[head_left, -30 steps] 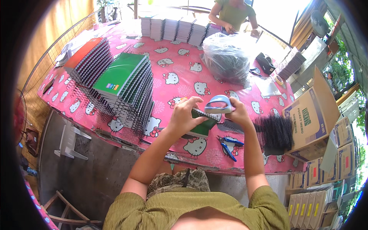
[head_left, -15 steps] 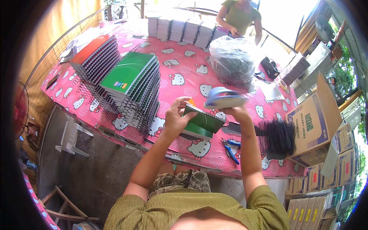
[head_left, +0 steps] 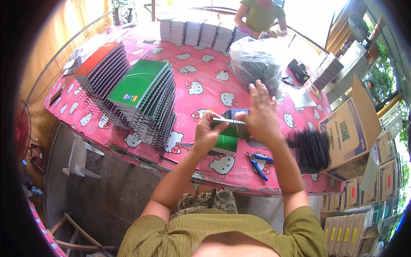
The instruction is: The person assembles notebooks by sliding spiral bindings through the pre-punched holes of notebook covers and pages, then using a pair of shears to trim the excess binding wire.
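My left hand (head_left: 207,133) pinches a small green notebook (head_left: 233,128) by its left end, thumb on top, with a row of holes or spiral along the upper edge. Over the notebook's right end is my right hand (head_left: 262,112), its fingers stretched out and slightly blurred, holding nothing I can see. Behind it, partly hidden, lies a dark blue object (head_left: 231,113). Another green cover (head_left: 227,144) rests on the table under the held notebook. Blue-handled pliers (head_left: 259,166) lie near my right forearm.
Stacks of green spiral notebooks (head_left: 141,81) and orange-covered ones (head_left: 96,60) stand left. Black binding coils (head_left: 310,150) lie beside an open cardboard box (head_left: 349,132) at right. A filled plastic bag (head_left: 257,60), a row of notebooks (head_left: 201,34) and another person (head_left: 261,17) are at the back.
My right hand has let go of the blue rounded object, which now sits behind the notebook. The hand has come in to the notebook with its fingers extended. My left hand keeps its hold.
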Available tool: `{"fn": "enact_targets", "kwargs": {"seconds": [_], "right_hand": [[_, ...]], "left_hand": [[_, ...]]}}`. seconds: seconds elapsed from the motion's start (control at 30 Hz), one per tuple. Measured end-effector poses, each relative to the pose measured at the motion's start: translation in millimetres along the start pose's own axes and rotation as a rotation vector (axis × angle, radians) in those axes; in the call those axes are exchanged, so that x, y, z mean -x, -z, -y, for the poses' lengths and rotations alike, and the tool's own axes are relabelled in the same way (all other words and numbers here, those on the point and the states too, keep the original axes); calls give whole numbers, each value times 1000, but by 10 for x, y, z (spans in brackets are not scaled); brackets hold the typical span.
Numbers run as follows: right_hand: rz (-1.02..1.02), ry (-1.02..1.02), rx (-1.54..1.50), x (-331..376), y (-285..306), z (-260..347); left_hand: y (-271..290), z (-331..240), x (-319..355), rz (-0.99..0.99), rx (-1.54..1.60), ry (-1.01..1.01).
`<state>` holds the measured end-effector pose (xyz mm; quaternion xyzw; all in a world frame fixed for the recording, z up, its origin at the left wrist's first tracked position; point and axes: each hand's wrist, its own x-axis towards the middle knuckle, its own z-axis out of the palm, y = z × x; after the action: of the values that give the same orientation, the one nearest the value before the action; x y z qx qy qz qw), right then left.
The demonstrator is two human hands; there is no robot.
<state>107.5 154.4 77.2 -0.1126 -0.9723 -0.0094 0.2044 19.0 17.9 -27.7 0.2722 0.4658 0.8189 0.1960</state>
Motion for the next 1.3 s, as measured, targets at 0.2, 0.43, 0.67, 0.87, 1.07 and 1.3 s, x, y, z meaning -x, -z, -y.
{"fn": "enact_targets", "kwargs": {"seconds": [0.2, 0.43, 0.67, 0.87, 1.07, 1.3], "right_hand": [[-45, 77, -46, 797, -589, 353], [136, -8, -426, 380, 479, 65], [435, 22, -422, 107, 100, 30], [486, 149, -288, 28, 29, 130], [766, 142, -111, -187, -137, 221], [581, 166, -175, -131, -185, 270]], "left_hand": [[156, 16, 7, -109, -21, -10], [223, 18, 66, 7, -50, -17], [213, 23, 69, 18, -33, -14], [242, -45, 4, 63, -57, 14], [242, -56, -24, 99, -70, 57], [211, 30, 33, 26, -1, -62]]}}
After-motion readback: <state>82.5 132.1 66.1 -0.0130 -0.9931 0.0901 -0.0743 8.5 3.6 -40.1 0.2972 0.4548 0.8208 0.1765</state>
